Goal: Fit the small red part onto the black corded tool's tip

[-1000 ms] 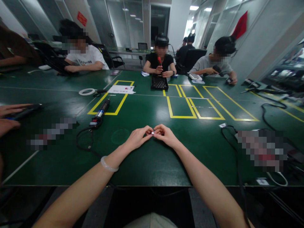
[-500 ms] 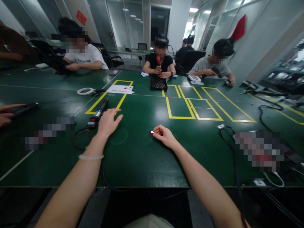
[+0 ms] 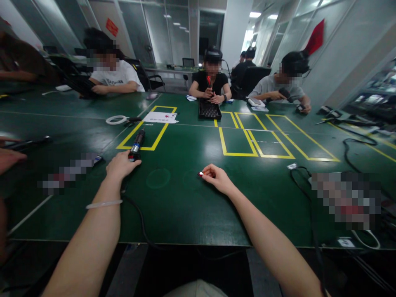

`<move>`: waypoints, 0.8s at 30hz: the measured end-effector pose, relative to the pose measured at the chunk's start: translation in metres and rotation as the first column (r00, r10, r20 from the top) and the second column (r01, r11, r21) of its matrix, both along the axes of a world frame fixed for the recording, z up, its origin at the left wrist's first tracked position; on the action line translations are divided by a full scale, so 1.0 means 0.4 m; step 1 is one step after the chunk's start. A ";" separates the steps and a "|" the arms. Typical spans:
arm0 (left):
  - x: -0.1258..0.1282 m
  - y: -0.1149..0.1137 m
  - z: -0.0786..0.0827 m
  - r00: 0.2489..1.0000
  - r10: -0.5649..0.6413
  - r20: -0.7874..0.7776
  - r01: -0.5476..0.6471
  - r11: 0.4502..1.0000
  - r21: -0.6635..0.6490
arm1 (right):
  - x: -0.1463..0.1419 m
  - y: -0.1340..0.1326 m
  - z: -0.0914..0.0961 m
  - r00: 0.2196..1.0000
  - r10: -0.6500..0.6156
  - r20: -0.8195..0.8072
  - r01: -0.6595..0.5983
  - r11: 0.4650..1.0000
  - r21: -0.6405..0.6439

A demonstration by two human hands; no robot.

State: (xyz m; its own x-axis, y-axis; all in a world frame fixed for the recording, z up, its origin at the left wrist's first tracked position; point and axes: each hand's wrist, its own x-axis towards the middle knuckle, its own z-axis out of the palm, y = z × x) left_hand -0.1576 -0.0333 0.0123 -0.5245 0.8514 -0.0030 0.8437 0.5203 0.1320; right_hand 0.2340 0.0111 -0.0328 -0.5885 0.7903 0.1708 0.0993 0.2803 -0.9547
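My left hand is at the lower end of a dark, cylindrical electric screwdriver with a silver and blue band. Its thumb and fingers close about that end, though some fingers are partly hidden. The tool's narrow tip points away from me. In a pinch between thumb and fingers, my right hand holds a small shiny red object just above the green table; its kind is too small to make out. A black cable runs from near my left wrist toward the table's front edge.
Yellow tape outlines mark the table. White paper and a white ring-shaped coil lie beyond the screwdriver. Across the table, a person works over a black tray. Cables lie at right; another person's hand is at left.
My left hand has moved back and left, closing about the screwdriver's lower end; that end has swung right. My right hand keeps its pinch, and the view has shifted slightly.
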 end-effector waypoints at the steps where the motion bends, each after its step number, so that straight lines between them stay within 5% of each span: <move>1: 0.007 0.001 0.000 1.000 -0.006 0.004 0.006 1.000 0.006 | -0.001 0.000 -0.001 1.000 0.002 0.001 -0.002 1.000 -0.001; 6: 0.068 0.003 -0.004 1.000 -0.001 -0.031 0.003 0.998 0.070 | -0.004 -0.002 0.001 1.000 -0.003 0.008 0.003 1.000 0.003; 12: 0.201 0.006 -0.013 0.985 -0.158 -0.072 0.165 0.981 0.104 | -0.004 -0.005 0.009 0.997 -0.046 0.057 0.042 0.997 0.072; 24: 0.511 -0.023 -0.023 0.841 -0.526 -0.126 0.540 0.832 0.130 | -0.001 0.004 0.001 0.995 -0.094 -0.033 0.097 0.990 0.098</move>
